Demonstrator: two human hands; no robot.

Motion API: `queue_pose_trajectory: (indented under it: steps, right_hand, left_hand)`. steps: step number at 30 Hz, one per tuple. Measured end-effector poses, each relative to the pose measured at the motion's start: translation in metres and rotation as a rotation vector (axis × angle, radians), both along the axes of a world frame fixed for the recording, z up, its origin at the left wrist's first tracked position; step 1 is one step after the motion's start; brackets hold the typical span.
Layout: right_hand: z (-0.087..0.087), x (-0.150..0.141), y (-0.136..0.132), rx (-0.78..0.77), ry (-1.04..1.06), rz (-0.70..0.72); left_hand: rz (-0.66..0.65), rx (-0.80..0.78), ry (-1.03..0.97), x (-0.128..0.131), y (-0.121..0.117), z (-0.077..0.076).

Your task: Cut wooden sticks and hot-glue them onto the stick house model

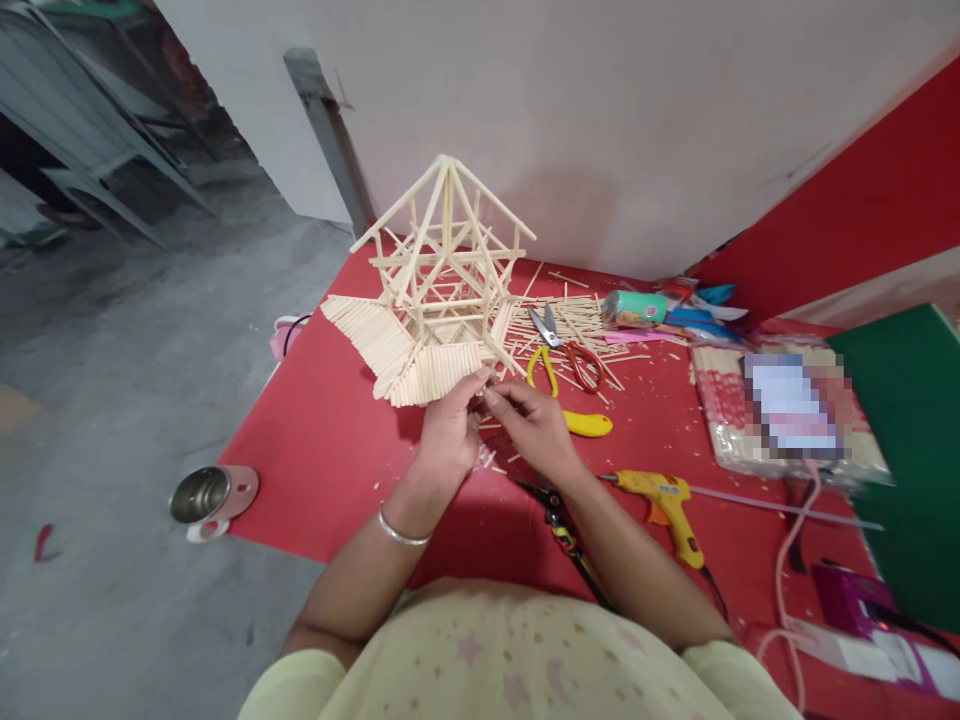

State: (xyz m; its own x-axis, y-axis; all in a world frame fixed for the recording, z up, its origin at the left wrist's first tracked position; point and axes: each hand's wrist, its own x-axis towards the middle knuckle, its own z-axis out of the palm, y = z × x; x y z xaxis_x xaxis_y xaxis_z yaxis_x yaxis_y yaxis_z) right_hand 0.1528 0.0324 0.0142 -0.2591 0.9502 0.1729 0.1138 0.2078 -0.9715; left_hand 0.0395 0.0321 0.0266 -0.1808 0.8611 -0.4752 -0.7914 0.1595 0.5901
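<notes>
On the red table stands a pagoda-like model house (448,250) built from thin wooden sticks, with an open frame above and slatted panels flaring out below. My left hand (450,430) is closed at the near edge of the front slatted panel (431,375), its thumb on the panel's right corner. Close beside it, my right hand (534,425) pinches at the same corner with thumb and fingertips. Whatever lies between those fingertips is too small and covered to make out. Scissors (566,350) with red handles and a yellow-handled tool (587,424) lie just beyond my right hand.
A yellow glue gun (664,500) and black pliers (559,525) lie near my right forearm. Loose sticks (574,318) are scattered behind. Bagged sticks (716,400) lie under a blurred phone (793,405). A mug (217,495) stands at the left table edge; a wall (600,130) rises behind.
</notes>
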Motion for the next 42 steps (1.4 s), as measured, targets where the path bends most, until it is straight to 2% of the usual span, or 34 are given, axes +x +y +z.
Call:
queue_pose_trajectory:
  steps: [21, 26, 32, 36, 42]
  right_hand:
    - [-0.014, 0.003, 0.003, 0.050, -0.045, -0.072]
    - [-0.009, 0.003, 0.001, 0.046, -0.039, -0.086]
    - [0.002, 0.002, -0.012, 0.216, -0.144, -0.178]
    - [0.002, 0.002, -0.017, 0.275, -0.228, -0.107]
    - [-0.004, 0.001, -0.008, 0.237, -0.295, -0.067]
  left_hand:
    - [0.001, -0.008, -0.002, 0.000, 0.000, 0.004]
    - [0.000, 0.002, 0.005, 0.000, 0.000, 0.002]
    - [-0.012, -0.020, 0.011, -0.001, -0.002, 0.001]
    - [-0.034, -0.012, -0.031, -0.003, -0.002, 0.003]
    - [-0.028, -0.016, -0.038, -0.004, -0.001, 0.003]
